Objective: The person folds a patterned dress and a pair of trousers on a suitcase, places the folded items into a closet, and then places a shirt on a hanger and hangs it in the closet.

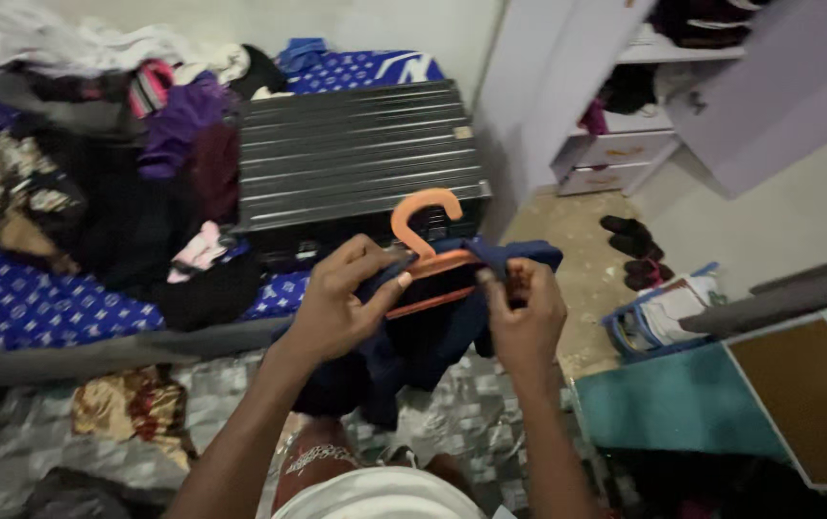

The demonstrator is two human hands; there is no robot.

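Both hands, left hand (336, 303) and right hand (526, 322), grip a navy garment (413, 351) on an orange hanger (425, 240).

Dim, flat indoor light with deep shadow at the lower edge, soft motion blur and wide-angle bending at the borders.

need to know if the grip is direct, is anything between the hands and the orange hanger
Only the garment itself. The left hand and right hand both grip the orange hanger through the dark blue cloth draped over it.
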